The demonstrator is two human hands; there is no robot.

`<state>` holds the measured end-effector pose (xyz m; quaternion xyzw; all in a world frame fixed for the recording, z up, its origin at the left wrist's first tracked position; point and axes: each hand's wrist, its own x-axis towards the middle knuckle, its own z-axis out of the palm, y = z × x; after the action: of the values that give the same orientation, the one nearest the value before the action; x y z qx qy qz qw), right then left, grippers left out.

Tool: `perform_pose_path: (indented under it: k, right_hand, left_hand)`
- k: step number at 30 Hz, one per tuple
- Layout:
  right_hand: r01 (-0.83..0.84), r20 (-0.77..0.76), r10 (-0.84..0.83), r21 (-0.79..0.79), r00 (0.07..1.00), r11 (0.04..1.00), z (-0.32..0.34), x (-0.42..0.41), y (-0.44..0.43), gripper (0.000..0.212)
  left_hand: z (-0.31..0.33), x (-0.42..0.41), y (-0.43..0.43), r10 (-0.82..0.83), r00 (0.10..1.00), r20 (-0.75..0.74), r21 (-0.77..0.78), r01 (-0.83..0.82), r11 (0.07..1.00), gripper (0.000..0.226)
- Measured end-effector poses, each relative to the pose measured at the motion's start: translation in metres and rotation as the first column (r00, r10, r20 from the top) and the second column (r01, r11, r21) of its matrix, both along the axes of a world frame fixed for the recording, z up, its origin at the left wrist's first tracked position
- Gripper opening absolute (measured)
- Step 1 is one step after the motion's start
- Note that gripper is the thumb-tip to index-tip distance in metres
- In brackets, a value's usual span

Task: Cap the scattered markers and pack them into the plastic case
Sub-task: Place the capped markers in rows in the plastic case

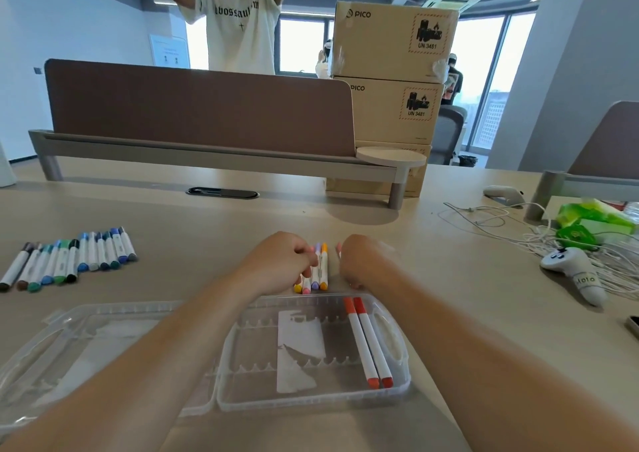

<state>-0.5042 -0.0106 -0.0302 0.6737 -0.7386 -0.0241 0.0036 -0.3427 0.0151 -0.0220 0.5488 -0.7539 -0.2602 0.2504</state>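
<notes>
Beside the case (311, 404) (two red markers (367, 342) inside), left hand (281, 259) pinches loose markers (324, 265), right hand (368, 261) grips a pink marker (339, 248).

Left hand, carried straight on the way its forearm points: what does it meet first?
The short row of markers beside the left hand; its curled fingers seem to touch them, though depth is unclear.

I've got both bare arms stretched forward, left forearm (166, 330) and right forearm (466, 330) angling in toward the middle. Left hand (278, 258) sits knuckles up, wrist straight, fingers curled down and under on its inner side; I can't tell from here whether they pinch anything. Right hand (366, 261) is just beside it with a narrow gap between, back of the hand up, fingers rolled round a pink marker (338, 247) whose tip pokes out on top.
</notes>
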Motion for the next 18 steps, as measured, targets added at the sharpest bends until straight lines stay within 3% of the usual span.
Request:
perform_pose_path:
  k: [4, 9, 13, 15, 18]
  right_hand:
    - [0.036, 0.119, -0.037, 0.007, 0.992, 0.999, 0.01, 0.003, 0.01, 0.01]
    - [-0.062, 0.295, 0.024, 0.119, 0.955, 0.991, 0.039, 0.012, 0.056, 0.03]
    - [-0.075, 0.373, -0.055, 0.324, 0.926, 0.943, 0.05, 0.013, 0.097, 0.018]
    - [-0.071, 0.419, -0.083, 0.339, 0.904, 0.938, 0.049, 0.011, 0.108, 0.033]
    - [-0.079, 0.41, -0.09, 0.378, 0.907, 0.922, 0.045, 0.008, 0.121, 0.019]
  left_hand:
    - [-0.001, 0.0, 0.013, 0.014, 0.999, 0.042, -0.02, -0.013, 1.0, 0.027]
    - [-0.002, -0.003, 0.039, 0.01, 0.994, 0.105, -0.037, -0.006, 0.999, 0.027]
    - [0.001, -0.005, 0.058, -0.041, 0.98, 0.195, -0.048, 0.052, 0.998, 0.026]
    - [0.004, -0.008, 0.069, -0.073, 0.966, 0.248, -0.038, 0.085, 0.996, 0.028]
    - [0.003, -0.012, 0.078, -0.122, 0.94, 0.32, -0.012, 0.132, 0.991, 0.039]
